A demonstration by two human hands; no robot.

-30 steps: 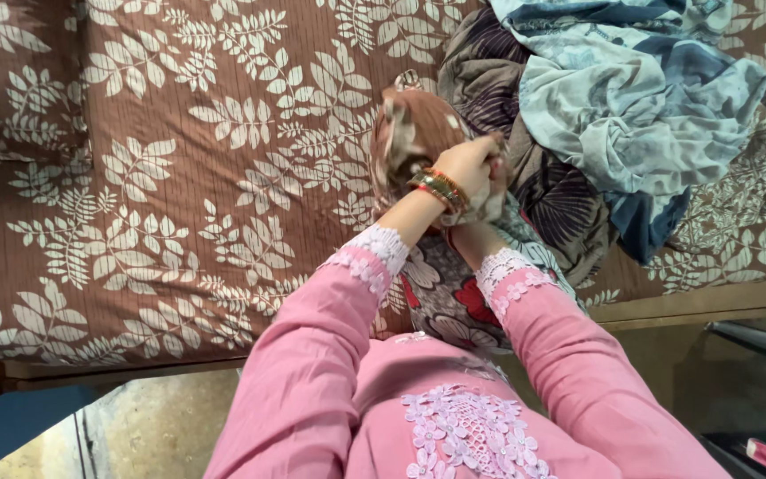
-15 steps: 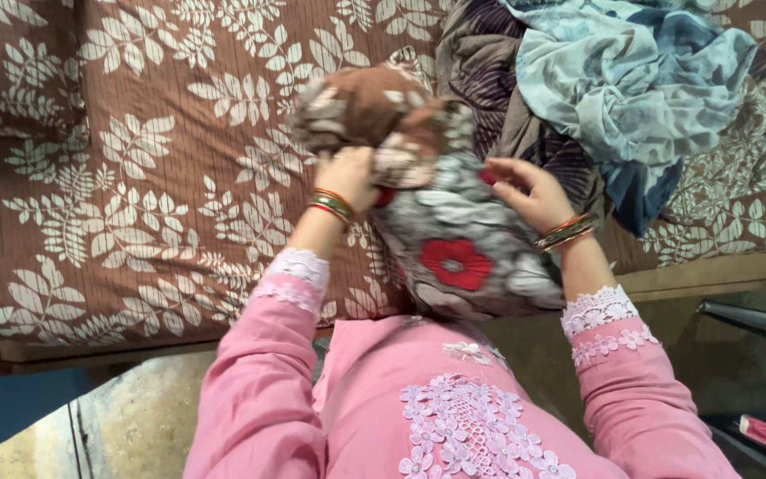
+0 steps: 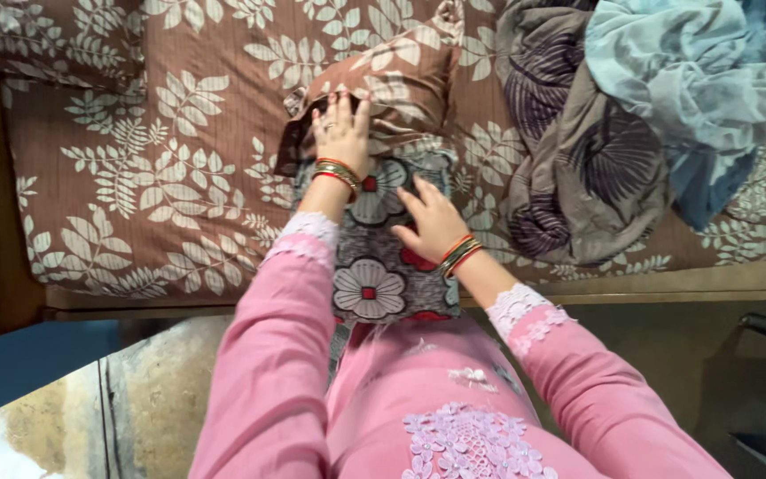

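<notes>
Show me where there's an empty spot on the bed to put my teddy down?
The widest free patch is the leaf-print bedspread left of the left hand, running to the bed's left edge. A narrow strip lies between the flowered pillow under the right hand and the grey cloth. The right side is crowded with that cloth and the blue one.

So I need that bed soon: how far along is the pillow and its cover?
Partly done. The brown leaf-print cover sheathes the far end of the flowered pillow, which lies flat on the bed. In hand: the left hand presses on the cover and the right hand rests on the pillow's bare part. Left: the near end, uncovered. A pile of other cloths lies alongside.
</notes>
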